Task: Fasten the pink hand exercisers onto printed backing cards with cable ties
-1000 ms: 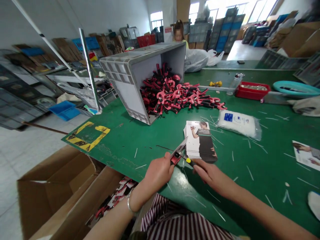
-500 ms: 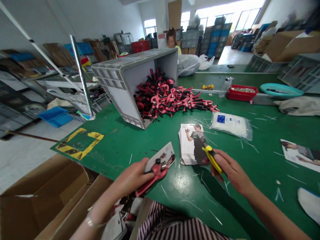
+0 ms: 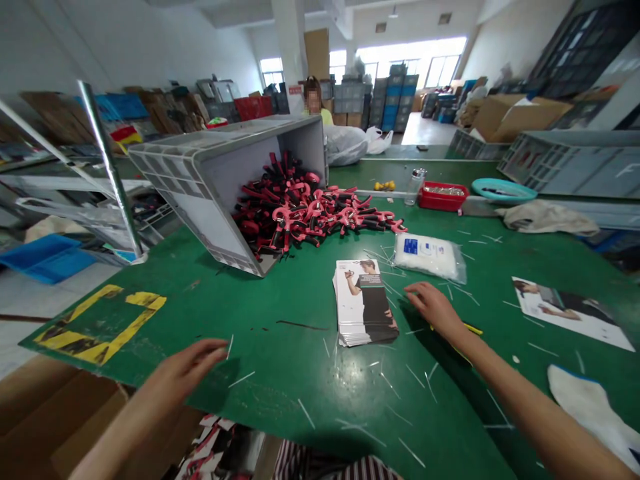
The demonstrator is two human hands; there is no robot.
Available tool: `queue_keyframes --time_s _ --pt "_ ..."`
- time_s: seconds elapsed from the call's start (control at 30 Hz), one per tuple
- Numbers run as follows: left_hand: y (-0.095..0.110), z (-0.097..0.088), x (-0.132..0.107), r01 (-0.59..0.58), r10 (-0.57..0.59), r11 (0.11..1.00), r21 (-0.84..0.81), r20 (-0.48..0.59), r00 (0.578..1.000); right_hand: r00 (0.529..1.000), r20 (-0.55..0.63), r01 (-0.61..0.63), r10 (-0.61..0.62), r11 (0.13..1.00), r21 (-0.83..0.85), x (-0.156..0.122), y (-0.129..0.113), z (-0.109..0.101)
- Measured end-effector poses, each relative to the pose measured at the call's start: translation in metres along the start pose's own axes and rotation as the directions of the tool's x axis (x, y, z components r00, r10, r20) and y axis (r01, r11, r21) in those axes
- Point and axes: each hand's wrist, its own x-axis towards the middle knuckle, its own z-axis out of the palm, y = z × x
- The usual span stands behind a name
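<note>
My left hand (image 3: 186, 365) hovers over the near left edge of the green table (image 3: 280, 300), fingers stretched out and holding nothing. My right hand (image 3: 434, 308) rests flat and open on the table just right of a stack of printed cards (image 3: 364, 303). A yellow-handled tool (image 3: 467, 329) lies on the table partly under my right wrist. A grey crate (image 3: 210, 180) lies tipped on its side at the back left, spilling a heap of red and black grip clamps (image 3: 313, 213).
A clear bag of white parts (image 3: 429, 255) lies behind the cards. A red tray (image 3: 443, 196), a teal dish (image 3: 503, 191) and a cloth (image 3: 545, 217) sit farther back. An open cardboard box (image 3: 45, 420) stands below the near left edge. A person (image 3: 316, 101) stands beyond the crate.
My left hand has let go of the red clamp with its card and is now empty. My right hand has put down the yellow-handled tool and opened next to the card stack.
</note>
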Motion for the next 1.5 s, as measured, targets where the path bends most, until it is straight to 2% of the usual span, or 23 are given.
queue_keyframes --time_s 0.03,0.1,0.13,0.17,0.2,0.27,0.37,0.5,0.63,0.7,0.73,0.8,0.83,0.87,0.93,1.03,1.1,1.17,1.23,1.33,1.4,1.5 --pt "0.021 0.024 0.019 -0.079 0.087 0.994 -0.070 0.121 0.989 0.999 0.031 -0.031 0.032 0.999 -0.035 0.020 -0.006 0.004" --pt "0.066 0.074 0.054 -0.221 0.276 0.948 -0.229 0.245 0.930 0.997 0.054 -0.058 0.062 0.996 -0.072 0.057 -0.012 0.014" --pt "0.088 0.099 0.068 -0.248 0.326 0.919 -0.307 0.238 0.915 0.995 0.060 -0.076 0.082 0.993 -0.092 0.072 -0.014 0.019" --pt "0.106 0.123 0.082 -0.244 0.322 0.902 -0.356 0.178 0.930 0.993 0.063 -0.095 0.103 0.990 -0.108 0.085 -0.014 0.024" --pt "0.120 0.144 0.093 -0.220 0.270 0.909 -0.353 0.099 0.958 0.989 0.067 -0.120 0.129 0.985 -0.125 0.094 -0.013 0.030" --pt "0.133 0.178 0.112 -0.207 0.223 0.934 -0.292 0.023 0.974 0.981 0.076 -0.166 0.179 0.974 -0.155 0.106 -0.012 0.038" --pt "0.127 0.204 0.123 -0.175 0.196 0.915 -0.363 0.022 0.980 0.971 0.104 -0.196 0.215 0.967 -0.165 0.111 -0.007 0.040" --pt "0.102 0.205 0.106 -0.096 0.087 0.849 -0.520 -0.042 0.995 0.966 0.099 -0.227 0.239 0.967 -0.112 0.104 0.006 0.019" --pt "0.086 0.197 0.072 0.093 0.010 0.675 -0.732 0.136 0.991 0.960 0.083 -0.271 0.269 0.962 0.016 0.083 0.012 -0.009" --pt "0.082 0.194 0.059 0.144 -0.015 0.611 -0.779 0.171 0.985 0.962 0.099 -0.272 0.255 0.927 0.259 0.068 0.001 -0.013" --pt "0.082 0.191 0.055 0.155 -0.024 0.585 -0.796 0.174 0.985 0.965 0.110 -0.261 0.237 0.860 0.439 0.060 -0.009 -0.012" --pt "0.083 0.182 0.052 0.162 -0.032 0.527 -0.834 0.171 0.985 0.973 0.115 -0.214 0.199 0.607 0.765 0.045 -0.039 -0.005" --pt "0.084 0.176 0.052 0.153 -0.032 0.501 -0.852 0.159 0.987 0.976 0.117 -0.193 0.183 0.484 0.854 0.038 -0.057 0.000" --pt "0.085 0.170 0.054 0.134 -0.030 0.482 -0.866 0.136 0.990 0.978 0.112 -0.175 0.174 0.408 0.896 0.033 -0.076 0.005" --pt "0.087 0.156 0.058 0.077 -0.027 0.475 -0.877 0.073 0.997 0.985 0.089 -0.137 0.149 0.348 0.927 0.029 -0.111 0.017" --pt "0.082 0.143 0.064 0.028 -0.006 0.497 -0.867 0.029 1.000 0.993 0.024 -0.057 0.112 0.305 0.951 0.035 -0.148 0.036" --pt "0.075 0.142 0.066 0.033 0.003 0.504 -0.863 0.040 0.999 0.996 -0.003 -0.021 0.085 0.281 0.960 0.042 -0.159 0.051" --pt "0.067 0.145 0.066 0.050 -0.011 0.479 -0.876 0.051 0.999 0.998 -0.009 -0.008 0.055 0.297 0.955 0.046 -0.164 0.067" --pt "0.059 0.150 0.068 0.066 -0.051 0.390 -0.918 0.050 0.997 0.999 -0.016 0.000 0.045 0.339 0.941 0.046 -0.165 0.081" --pt "0.053 0.160 0.073 0.120 -0.123 0.136 -0.983 0.104 0.987 0.997 -0.037 0.008 0.069 0.376 0.926 0.043 -0.164 0.092" --pt "0.053 0.169 0.079 0.174 -0.141 0.008 -0.985 0.171 0.975 0.996 -0.044 0.010 0.082 0.378 0.926 0.042 -0.164 0.093" --pt "0.061 0.182 0.088 0.235 -0.160 -0.047 -0.971 0.240 0.958 0.994 -0.064 0.026 0.087 0.384 0.923 0.040 -0.165 0.090"
